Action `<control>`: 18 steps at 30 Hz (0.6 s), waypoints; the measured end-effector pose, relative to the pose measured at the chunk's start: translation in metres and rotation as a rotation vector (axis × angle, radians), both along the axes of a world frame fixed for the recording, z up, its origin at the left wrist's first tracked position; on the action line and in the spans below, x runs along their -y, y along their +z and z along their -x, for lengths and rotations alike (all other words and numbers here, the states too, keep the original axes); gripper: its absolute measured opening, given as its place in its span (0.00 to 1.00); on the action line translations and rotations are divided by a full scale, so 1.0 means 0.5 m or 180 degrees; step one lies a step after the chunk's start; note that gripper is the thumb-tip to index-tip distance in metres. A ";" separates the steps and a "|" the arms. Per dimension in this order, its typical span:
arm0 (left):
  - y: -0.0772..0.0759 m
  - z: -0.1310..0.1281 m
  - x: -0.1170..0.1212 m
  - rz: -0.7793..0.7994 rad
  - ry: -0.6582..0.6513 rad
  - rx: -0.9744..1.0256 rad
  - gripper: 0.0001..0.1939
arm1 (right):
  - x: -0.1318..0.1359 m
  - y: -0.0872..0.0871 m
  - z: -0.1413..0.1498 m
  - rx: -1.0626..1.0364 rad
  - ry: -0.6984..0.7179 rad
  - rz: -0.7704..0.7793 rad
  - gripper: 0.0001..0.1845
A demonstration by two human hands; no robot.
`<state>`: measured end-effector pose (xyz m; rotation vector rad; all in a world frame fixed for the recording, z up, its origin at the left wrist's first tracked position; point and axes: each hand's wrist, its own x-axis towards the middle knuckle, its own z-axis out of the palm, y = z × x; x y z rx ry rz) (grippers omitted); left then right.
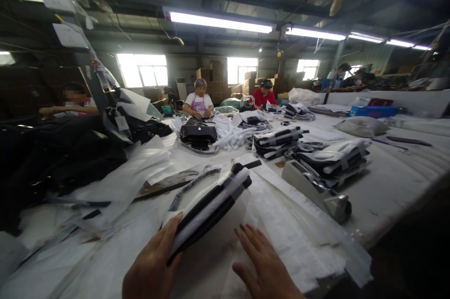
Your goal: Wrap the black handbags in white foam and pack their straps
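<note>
My left hand (154, 259) grips the near end of a black handbag (211, 207), thumb below and fingers along its side. White padding and a strip of wrapping band run along the bag, which is tilted with its far end up to the right. A wrapped handle loops out behind it. My right hand (262, 261) is open, fingers spread, just right of the bag and apart from it, over white sheets (291, 214). The underside of the bag is hidden.
A tape dispenser (316, 191) stands at the right, near stacked wrapped bags (333, 158). Another black bag (198, 134) sits beyond, by a heap of white rolls (230, 130). Dark bags (59, 153) pile up at left. Two people sit across the table; others are farther off.
</note>
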<state>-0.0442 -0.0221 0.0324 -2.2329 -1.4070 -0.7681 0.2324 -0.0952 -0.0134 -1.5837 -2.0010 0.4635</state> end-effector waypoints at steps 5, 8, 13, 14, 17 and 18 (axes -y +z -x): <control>-0.010 -0.011 0.002 -0.0220 -0.0190 -0.0011 0.36 | -0.080 -0.010 0.040 0.0470 0.1064 -0.0048 0.42; -0.010 -0.012 0.003 -0.0362 -0.0138 -0.0016 0.35 | -0.119 0.029 0.073 0.0273 0.2268 -0.0406 0.30; -0.022 -0.013 0.011 -0.0645 -0.0281 -0.0132 0.34 | -0.128 0.047 0.087 0.0338 0.1670 -0.0254 0.37; -0.029 -0.015 0.012 -0.0693 -0.0313 -0.0169 0.33 | -0.127 0.033 0.090 0.0428 0.1622 -0.0207 0.37; -0.053 -0.024 0.014 -0.0936 -0.0491 -0.0298 0.30 | -0.119 -0.024 0.102 0.0548 0.1387 -0.0326 0.30; -0.062 -0.028 0.014 -0.1019 -0.0582 -0.0333 0.28 | -0.114 -0.040 0.104 0.0524 0.1266 -0.0439 0.25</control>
